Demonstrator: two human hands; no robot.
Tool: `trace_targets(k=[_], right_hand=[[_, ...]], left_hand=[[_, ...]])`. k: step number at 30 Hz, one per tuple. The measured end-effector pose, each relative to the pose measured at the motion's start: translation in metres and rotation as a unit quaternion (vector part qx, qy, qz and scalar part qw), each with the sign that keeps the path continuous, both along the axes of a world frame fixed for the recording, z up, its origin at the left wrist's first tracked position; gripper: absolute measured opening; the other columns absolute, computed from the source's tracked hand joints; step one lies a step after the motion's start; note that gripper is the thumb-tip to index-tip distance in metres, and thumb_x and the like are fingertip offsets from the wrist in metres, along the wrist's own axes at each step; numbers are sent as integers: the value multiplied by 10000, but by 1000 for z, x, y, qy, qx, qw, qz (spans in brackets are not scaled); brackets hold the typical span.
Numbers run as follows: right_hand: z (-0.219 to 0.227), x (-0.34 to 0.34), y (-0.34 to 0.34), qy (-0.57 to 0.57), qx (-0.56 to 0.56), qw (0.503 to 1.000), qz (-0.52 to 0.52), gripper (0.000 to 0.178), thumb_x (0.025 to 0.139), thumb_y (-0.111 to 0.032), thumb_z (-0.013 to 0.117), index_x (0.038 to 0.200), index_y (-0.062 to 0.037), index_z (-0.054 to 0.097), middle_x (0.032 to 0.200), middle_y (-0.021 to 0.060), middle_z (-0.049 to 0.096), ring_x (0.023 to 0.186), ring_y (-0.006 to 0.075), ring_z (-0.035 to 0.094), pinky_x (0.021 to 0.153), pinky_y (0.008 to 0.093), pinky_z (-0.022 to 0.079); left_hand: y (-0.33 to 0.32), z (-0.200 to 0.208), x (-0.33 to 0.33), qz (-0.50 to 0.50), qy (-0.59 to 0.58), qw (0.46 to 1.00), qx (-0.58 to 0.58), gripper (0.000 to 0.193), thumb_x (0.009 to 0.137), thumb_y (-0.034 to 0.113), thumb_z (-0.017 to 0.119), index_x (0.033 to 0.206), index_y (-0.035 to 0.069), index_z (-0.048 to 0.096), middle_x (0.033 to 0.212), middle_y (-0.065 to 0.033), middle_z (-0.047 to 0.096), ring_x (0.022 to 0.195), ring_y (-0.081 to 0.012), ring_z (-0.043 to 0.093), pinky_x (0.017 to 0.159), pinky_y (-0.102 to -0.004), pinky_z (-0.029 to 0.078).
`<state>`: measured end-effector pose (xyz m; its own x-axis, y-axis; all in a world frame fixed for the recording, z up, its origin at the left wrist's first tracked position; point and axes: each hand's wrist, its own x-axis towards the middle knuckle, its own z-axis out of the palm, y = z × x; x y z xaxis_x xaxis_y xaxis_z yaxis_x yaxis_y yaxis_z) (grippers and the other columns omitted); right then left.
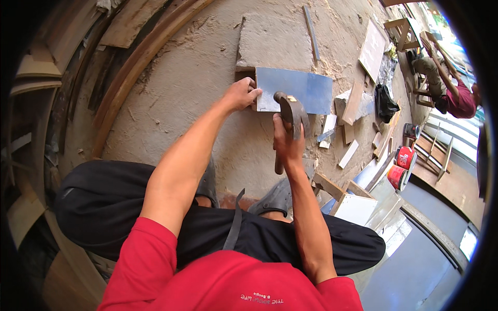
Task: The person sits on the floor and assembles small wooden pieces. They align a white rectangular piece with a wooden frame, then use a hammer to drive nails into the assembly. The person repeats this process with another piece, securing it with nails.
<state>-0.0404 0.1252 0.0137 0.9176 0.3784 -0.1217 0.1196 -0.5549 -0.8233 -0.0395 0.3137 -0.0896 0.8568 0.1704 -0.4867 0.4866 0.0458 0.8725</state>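
Observation:
My right hand point(288, 142) is wrapped round the handle of a claw hammer point(294, 111). The hammer's dark head is over a flat, shiny blue-grey board point(311, 85), hiding part of its surface. At the board's left end, my left hand point(243, 95) grips the edge with fingers and thumb closed; some of the fingertips are out of sight behind it. A rough concrete slab point(275, 39) lies just beyond the board.
Wood offcuts point(348, 154) and a black plastic bag point(385, 103) litter the floor on the right, near red cans point(398, 177). A curved wooden plank point(140, 65) runs along the left. Another person point(456, 96) sits at the far right beside a wooden stool point(403, 32).

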Motion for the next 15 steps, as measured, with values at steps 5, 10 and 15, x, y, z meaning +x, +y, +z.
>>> trace_targets(k=[5,10,15], right_hand=[[-22,-9,-7,16,-99,995,16,150,841,-154,673,873,-16,625,705,165,647,637,320,656,590,402,501],[0,-8,3,39,-41,998,-19,118,843,-119,667,855,-9,627,682,154,635,608,295,646,563,382,486],[-4,-21,13,-194,64,979,23,78,849,-83,651,843,-7,632,641,140,619,533,282,617,513,361,471]], left_hand=[[-2,-12,0,-4,-46,999,26,340,946,183,606,1141,-74,499,1001,-163,671,879,-191,665,738,-314,575],[-1,-17,-2,0,-54,998,30,346,942,189,608,1142,-71,498,1002,-165,673,886,-194,664,740,-319,571],[-3,-14,-2,10,-37,998,41,358,921,222,621,1123,-57,523,991,-165,686,873,-208,672,742,-332,553]])
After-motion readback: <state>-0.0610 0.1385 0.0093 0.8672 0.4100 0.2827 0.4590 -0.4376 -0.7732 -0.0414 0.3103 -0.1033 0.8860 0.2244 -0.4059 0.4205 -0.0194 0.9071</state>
